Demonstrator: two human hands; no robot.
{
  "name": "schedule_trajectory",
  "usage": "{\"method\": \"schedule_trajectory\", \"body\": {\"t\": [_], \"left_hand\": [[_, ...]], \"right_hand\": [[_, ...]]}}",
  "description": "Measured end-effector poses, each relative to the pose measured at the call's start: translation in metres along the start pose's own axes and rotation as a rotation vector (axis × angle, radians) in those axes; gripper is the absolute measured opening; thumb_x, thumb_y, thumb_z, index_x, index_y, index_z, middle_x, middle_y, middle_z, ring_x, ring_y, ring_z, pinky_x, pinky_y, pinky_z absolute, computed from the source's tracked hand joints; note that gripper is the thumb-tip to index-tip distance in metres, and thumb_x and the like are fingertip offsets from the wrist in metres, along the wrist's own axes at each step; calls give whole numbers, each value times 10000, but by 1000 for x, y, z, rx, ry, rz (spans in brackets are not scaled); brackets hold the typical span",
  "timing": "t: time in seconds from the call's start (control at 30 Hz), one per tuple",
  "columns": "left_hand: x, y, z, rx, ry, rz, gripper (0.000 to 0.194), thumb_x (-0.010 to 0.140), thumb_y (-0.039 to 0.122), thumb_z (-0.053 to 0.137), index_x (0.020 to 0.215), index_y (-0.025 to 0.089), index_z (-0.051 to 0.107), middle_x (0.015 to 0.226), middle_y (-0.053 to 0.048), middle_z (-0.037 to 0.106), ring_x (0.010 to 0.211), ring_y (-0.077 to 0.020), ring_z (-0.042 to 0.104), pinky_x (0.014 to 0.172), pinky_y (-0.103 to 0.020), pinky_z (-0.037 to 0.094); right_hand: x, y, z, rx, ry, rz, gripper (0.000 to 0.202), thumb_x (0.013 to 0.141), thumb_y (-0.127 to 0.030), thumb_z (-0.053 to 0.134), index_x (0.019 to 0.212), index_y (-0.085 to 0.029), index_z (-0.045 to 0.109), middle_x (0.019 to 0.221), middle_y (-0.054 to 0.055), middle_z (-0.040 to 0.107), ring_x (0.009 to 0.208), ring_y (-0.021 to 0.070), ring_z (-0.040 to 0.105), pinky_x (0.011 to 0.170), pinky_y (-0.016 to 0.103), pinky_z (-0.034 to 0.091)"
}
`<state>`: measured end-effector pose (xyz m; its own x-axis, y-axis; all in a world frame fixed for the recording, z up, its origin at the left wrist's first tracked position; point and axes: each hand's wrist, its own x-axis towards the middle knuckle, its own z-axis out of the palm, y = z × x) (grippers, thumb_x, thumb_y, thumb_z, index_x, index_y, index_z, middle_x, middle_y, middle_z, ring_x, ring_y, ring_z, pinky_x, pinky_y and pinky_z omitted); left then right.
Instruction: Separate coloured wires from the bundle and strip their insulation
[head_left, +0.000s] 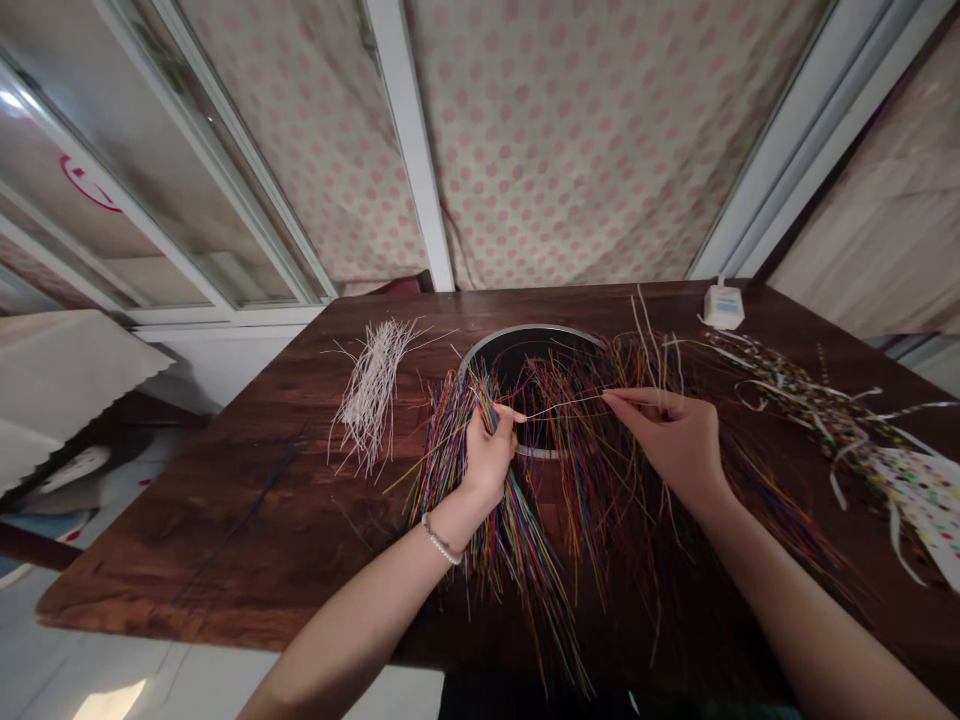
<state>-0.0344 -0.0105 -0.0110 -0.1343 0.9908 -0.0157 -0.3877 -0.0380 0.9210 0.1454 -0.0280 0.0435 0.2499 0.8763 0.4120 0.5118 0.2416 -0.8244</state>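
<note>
My left hand (491, 450) is closed on a thin pale string (559, 405), a beaded bracelet at its wrist. The string runs across to my right hand (667, 435), whose thumb and fingertips pinch its other end. Under and around my left hand lies a thick bundle of multicoloured strings (536, 570). More coloured strings (585, 470) spread between the two hands, over a round black object with a pale rim (525, 328). A few white strings stick up behind my right hand's fingers.
A pile of white strings (373, 390) lies on the dark wooden table (247, 500) at the left. A small white box (724, 306) stands at the back right. Patterned strips (817, 400) and a dotted sheet (926, 500) lie at the right. Dotted curtains hang behind.
</note>
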Motion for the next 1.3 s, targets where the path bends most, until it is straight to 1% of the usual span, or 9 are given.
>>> {"method": "schedule_trajectory", "body": {"t": [0.17, 0.37, 0.47, 0.53, 0.6, 0.7, 0.87, 1.13, 1.3], "left_hand": [[1, 2, -2, -39, -60, -56, 226, 695, 314, 614, 739, 165, 450, 700, 3, 589, 355, 1, 224, 353, -176, 124], [1, 6, -5, -156, -86, -107, 223, 670, 285, 641, 708, 144, 472, 728, -14, 587, 381, 5, 213, 358, -173, 107], [2, 6, -5, -162, -75, -120, 206, 680, 278, 629, 720, 142, 480, 761, -36, 617, 378, 6, 212, 358, -175, 106], [1, 7, -4, -136, -73, -117, 200, 683, 285, 624, 723, 140, 491, 802, -60, 639, 375, 5, 223, 358, -178, 108], [0, 7, -4, -99, -95, -110, 199, 675, 292, 631, 721, 135, 519, 792, -61, 645, 378, 4, 237, 358, -180, 110], [0, 8, -3, -64, -151, -139, 213, 655, 307, 650, 734, 123, 579, 679, -28, 619, 377, 4, 222, 356, -181, 108], [2, 9, -3, -99, -111, -161, 258, 608, 315, 692, 757, 122, 608, 782, -48, 634, 382, 13, 196, 346, -185, 108], [1, 10, -1, -112, 40, -116, 287, 586, 324, 714, 761, 115, 624, 469, 58, 487, 356, 7, 162, 358, -189, 103], [1, 9, 1, -80, 102, -100, 286, 585, 349, 709, 703, 113, 598, 434, 76, 421, 355, 1, 158, 364, -196, 85]], "right_hand": [[14, 13, -10, -32, -138, 113, 260, 640, -401, 655, 718, -157, 697, 437, -51, 345, 417, 69, 287, 419, 236, 217], [32, 35, -29, 342, -799, 572, 218, 622, -341, 686, 668, -149, 593, 396, -102, 253, 349, 23, 155, 354, 199, 69], [32, 36, -36, 510, -1047, 607, 185, 664, -296, 659, 660, -144, 554, 413, -108, 235, 354, 14, 135, 345, 177, 65], [29, 32, -38, 617, -1116, 594, 184, 697, -304, 624, 658, -149, 533, 413, -116, 191, 353, 13, 99, 341, 169, 73], [26, 26, -38, 732, -1064, 579, 191, 718, -326, 595, 660, -167, 505, 424, -120, 143, 355, 18, 64, 340, 168, 81], [24, 20, -34, 831, -832, 548, 187, 742, -357, 552, 684, -196, 477, 452, -110, 110, 363, 34, 41, 338, 181, 87], [29, 28, -21, 781, -550, 515, 137, 756, -318, 544, 728, -185, 521, 434, -106, 156, 355, 40, 81, 341, 192, 81], [27, 25, -27, 519, -640, 525, 202, 681, -321, 651, 707, -128, 600, 397, -103, 249, 330, 13, 188, 352, 202, 69], [25, 10, -40, 434, -512, 385, 201, 638, -330, 686, 707, -145, 650, 412, -73, 324, 357, 24, 200, 361, 224, 75]]}}
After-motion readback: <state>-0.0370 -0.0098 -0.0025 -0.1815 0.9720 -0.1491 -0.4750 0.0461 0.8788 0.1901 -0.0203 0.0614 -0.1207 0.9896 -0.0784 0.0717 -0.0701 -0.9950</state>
